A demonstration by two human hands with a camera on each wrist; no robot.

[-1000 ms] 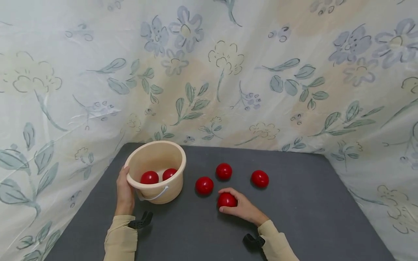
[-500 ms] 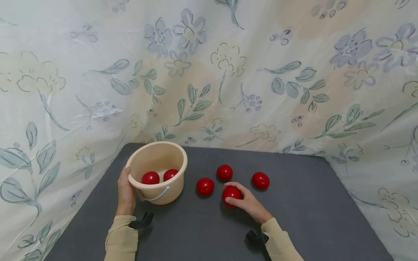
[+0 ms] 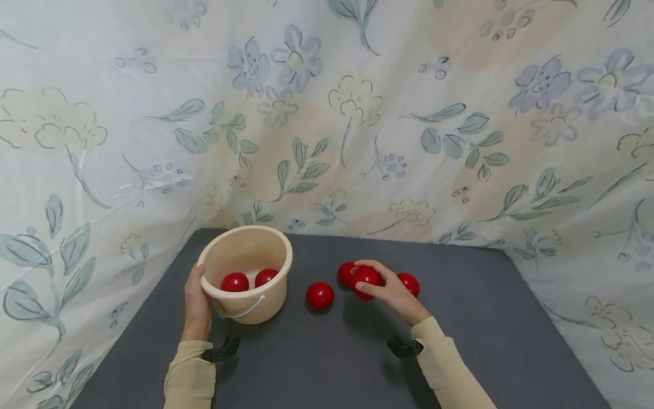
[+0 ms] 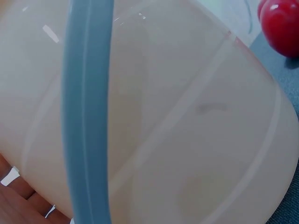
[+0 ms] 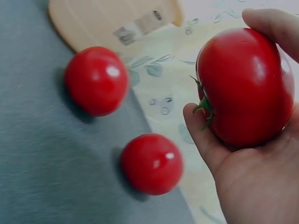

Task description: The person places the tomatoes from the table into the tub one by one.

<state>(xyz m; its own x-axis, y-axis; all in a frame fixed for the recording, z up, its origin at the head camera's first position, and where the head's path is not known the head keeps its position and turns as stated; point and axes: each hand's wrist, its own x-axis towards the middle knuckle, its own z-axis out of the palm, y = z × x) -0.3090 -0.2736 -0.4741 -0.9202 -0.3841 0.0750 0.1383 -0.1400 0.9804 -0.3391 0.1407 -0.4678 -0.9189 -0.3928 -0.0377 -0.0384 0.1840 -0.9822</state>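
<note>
A cream bucket (image 3: 268, 301) stands at the table's left, two red tomatoes (image 3: 235, 282) lying inside. My left hand (image 3: 197, 304) grips its left side near the rim. The left wrist view is filled by the bucket's wall (image 4: 187, 116), crossed by its handle (image 4: 87, 112), with some fingers (image 4: 28, 198) against the lower left. Raised off the table, a tomato (image 5: 245, 86) with a green calyx is held between thumb and fingers of my right hand (image 3: 395, 292). The far side of that tomato is hidden.
Three more tomatoes are on the dark grey table (image 3: 317, 363): one right of the bucket (image 3: 319, 296), one partly behind the held tomato (image 3: 344, 272), one partly behind the right hand (image 3: 411, 283). Floral cloth (image 3: 327, 130) hangs around the back and sides.
My right hand has lifted the tomato off the table and carried it up and away from me, slightly rightward. The left hand and bucket have stayed in place.
</note>
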